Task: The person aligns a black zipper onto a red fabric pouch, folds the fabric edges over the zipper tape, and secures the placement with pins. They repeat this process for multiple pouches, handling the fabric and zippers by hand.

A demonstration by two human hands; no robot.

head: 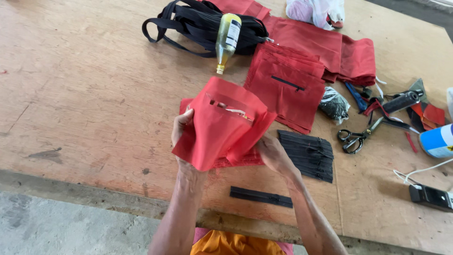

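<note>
I hold a red fabric piece (222, 125) with a slit opening cut in it, lifted above the wooden table (85, 104). My left hand (180, 130) grips its left edge, fingers curled over the cloth. My right hand (272, 153) holds the lower right part, mostly hidden behind the fabric. Another red piece lies flat under it. A single black zipper (261, 197) lies near the table's front edge, below my hands. A stack of black zippers (307, 154) sits just right of my right hand.
Stacked red fabric pieces (290, 85) lie behind, one with a sewn zipper. Black straps (198, 23) and a bottle of yellow liquid (227, 40) sit at the back. Scissors (361, 134), a black roll, scraps, a spray can (439, 140) and a black device (430, 197) crowd the right.
</note>
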